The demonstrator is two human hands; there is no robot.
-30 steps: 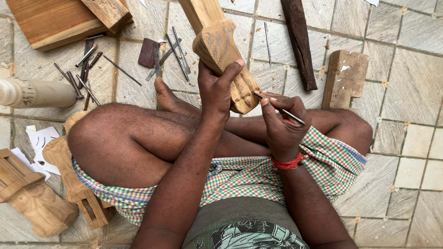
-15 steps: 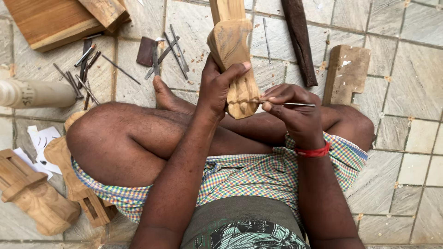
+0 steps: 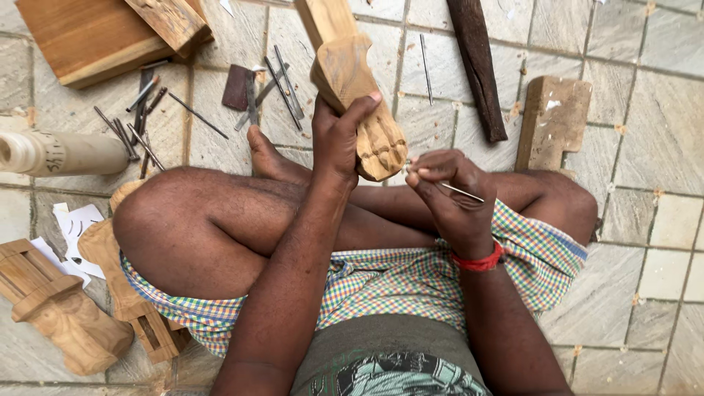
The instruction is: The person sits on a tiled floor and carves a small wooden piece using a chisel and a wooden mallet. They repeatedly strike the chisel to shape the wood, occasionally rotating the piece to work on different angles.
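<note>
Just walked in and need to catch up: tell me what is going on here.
A person sits cross-legged on a tiled floor, carving. The left hand grips a carved wooden piece with a paw-shaped end, held upright over the lap. The right hand pinches a thin metal tool, its tip at the paw end. More thin metal tools and other carved wooden parts lie scattered around.

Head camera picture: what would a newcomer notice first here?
At the centre, the left hand grips a pale carved wooden leg with a paw-shaped end, while the right hand holds a thin metal tool beside that end. On the tiled floor at upper left lie scattered chisels.
</note>
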